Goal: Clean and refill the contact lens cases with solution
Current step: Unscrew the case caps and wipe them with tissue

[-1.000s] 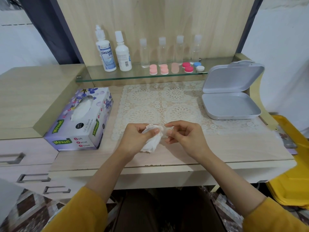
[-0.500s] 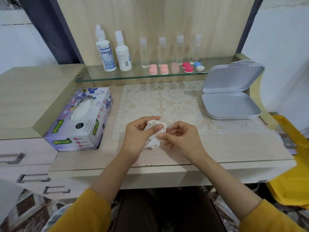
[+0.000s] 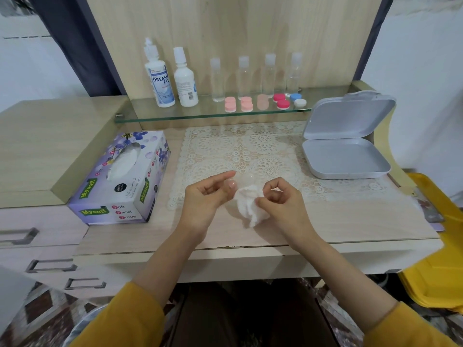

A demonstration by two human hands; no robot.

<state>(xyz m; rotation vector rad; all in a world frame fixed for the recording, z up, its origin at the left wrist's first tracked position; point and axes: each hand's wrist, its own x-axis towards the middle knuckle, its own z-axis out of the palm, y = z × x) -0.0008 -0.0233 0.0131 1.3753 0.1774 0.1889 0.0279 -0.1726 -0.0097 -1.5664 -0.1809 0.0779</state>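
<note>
Tissue (image 3: 250,206) has shifted into right hand (image 3: 283,206); left hand (image 3: 203,201) pinches clear case (image 3: 244,178).

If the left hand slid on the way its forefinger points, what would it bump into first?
Probably the open grey case at the far right: the left hand points up-right across the flat lace mat. Depth is unclear, so it could pass short of it.
</note>
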